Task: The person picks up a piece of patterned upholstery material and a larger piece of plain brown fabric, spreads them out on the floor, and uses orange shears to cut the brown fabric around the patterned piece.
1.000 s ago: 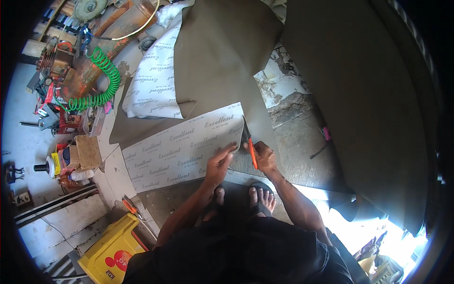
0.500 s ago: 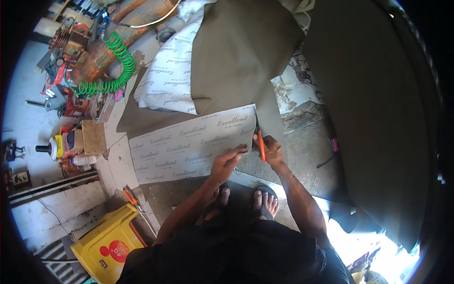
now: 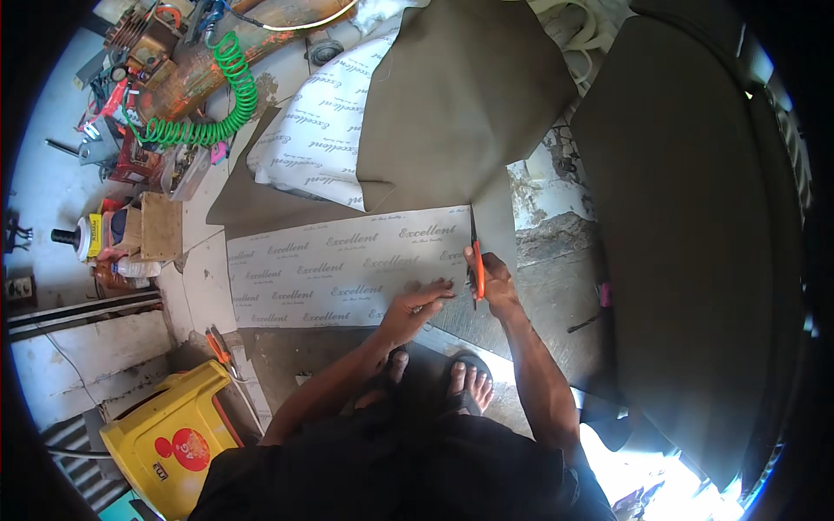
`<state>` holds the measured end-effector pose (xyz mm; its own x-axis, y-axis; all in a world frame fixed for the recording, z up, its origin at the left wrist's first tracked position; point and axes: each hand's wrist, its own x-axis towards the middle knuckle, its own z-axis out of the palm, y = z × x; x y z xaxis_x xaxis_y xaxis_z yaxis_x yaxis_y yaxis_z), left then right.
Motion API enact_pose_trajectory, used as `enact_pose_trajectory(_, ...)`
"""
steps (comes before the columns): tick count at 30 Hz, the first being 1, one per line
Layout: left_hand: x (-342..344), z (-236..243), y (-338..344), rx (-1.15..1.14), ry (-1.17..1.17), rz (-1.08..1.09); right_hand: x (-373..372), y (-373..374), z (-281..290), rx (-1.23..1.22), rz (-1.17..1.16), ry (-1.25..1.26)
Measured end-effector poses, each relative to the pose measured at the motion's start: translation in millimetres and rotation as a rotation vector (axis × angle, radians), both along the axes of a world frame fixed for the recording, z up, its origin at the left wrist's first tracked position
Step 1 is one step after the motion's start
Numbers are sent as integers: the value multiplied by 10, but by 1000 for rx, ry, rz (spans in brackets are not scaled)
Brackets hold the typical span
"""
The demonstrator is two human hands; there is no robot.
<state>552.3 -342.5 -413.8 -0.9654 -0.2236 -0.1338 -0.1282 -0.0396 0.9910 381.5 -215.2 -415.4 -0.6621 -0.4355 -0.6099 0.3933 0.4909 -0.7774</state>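
A sheet of brown synthetic leather (image 3: pixel 347 260) lies printed white backing up, its right edge in front of me. At its lower right corner is my left hand (image 3: pixel 410 314), fingers curled over the edge with the thumb below; they partly hide the corner. My right hand (image 3: pixel 497 282) is closed round orange-handled scissors (image 3: pixel 479 269). Their dark blades point away from me along the sheet's right edge. Whether the blades are apart is too small to tell. Beneath and beyond lies more brown leather (image 3: pixel 452 104), with a folded-back part showing white backing (image 3: pixel 317 130).
A large brown leather piece (image 3: pixel 686 226) hangs or drapes at right. At left are a green coiled hose (image 3: pixel 234 87), a rusty tank (image 3: pixel 195 74), a wooden block (image 3: pixel 162 227) and bottles. A yellow container (image 3: pixel 169 438) stands lower left, near orange-handled tool (image 3: pixel 217 346). My feet stand just below the sheet.
The view has shifted slightly. The scissors now point straighter away from me, with the blades showing longer along the sheet's right edge. My left hand keeps its place at the corner.
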Motion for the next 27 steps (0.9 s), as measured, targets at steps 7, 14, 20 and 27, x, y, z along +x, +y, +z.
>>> enact_pose_trajectory(7, 24, 18, -38, -11, -37, -34, -89, -120, 33, -13, -16, 55)
enact_pose_trajectory(14, 63, -9, -58, -80, -51, -29, -269, -34, 56, -24, 89, -18)
enact_pose_trajectory(20, 2, -28, 129, -505, -8, -91, -1361, 156, 158, 195, 597, -84)
enact_pose_trajectory(27, -8, -73, 272, -889, -9, -151, -2169, -413, 512, 354, 1225, 184)
